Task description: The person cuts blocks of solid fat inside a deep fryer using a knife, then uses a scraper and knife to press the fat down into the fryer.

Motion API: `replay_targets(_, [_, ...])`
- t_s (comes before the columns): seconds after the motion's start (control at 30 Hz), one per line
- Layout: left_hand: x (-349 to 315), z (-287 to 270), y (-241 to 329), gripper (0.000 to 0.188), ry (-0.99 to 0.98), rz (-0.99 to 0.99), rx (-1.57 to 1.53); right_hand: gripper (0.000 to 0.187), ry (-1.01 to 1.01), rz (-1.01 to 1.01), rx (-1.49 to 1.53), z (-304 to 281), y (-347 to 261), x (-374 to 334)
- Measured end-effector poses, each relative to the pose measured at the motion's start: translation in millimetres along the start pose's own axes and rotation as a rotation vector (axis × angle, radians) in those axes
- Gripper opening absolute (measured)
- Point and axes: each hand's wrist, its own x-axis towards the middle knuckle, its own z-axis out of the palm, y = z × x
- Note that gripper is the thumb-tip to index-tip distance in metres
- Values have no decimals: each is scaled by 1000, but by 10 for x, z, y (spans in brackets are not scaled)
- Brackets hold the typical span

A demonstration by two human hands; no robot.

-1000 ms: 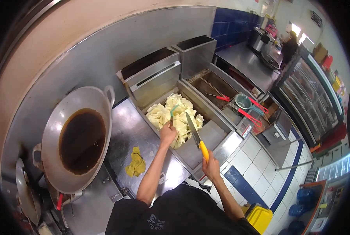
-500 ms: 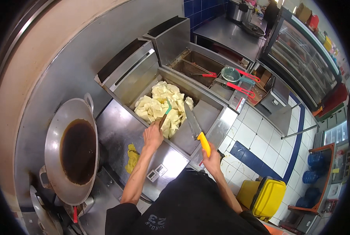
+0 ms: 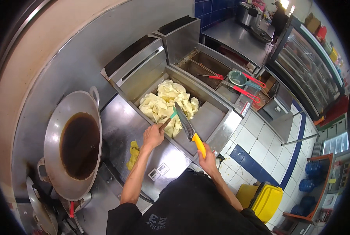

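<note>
My left hand (image 3: 153,136) is closed around the brown handle of a small tool with a green head (image 3: 174,112), whose exact kind I cannot make out. In my right hand (image 3: 208,158) is a large knife (image 3: 184,121), held by its yellow handle. The blade's tip and the green head meet or nearly meet over a heap of pale yellow, fat-like chunks (image 3: 153,105). These chunks fill the left side of a steel fryer basin (image 3: 211,116); bare metal shows at its right.
A large wok (image 3: 51,156) of dark liquid stands at the left. A yellow cloth (image 3: 134,154) lies on the steel counter (image 3: 116,125). Beyond the basin are a second fryer well (image 3: 192,67) and red-handled strainers (image 3: 247,94). A yellow bin (image 3: 270,201) stands at the right.
The knife has swung leftward, its tip now at the green head over the chunks. The green head has tilted down to the right. The whole view has shifted slightly.
</note>
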Motion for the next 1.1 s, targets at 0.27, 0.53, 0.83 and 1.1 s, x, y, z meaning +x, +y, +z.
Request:
replay_targets(0.27, [-188,-2,-98,29,230,148,-137,40,-73,19,-89,76,78,301])
replay_targets(0.53, [-452,-247,-63,32,271,148,-173,38,-50,-1,-156,-45,198,503])
replay_targets(0.83, [-387,3,-110,30,164,58,-208,41,2,76,-95,-329,-292,311])
replay_targets(1.1, [-455,-50,-19,34,47,72,-122,40,-113,102,-158,-184,-97,153])
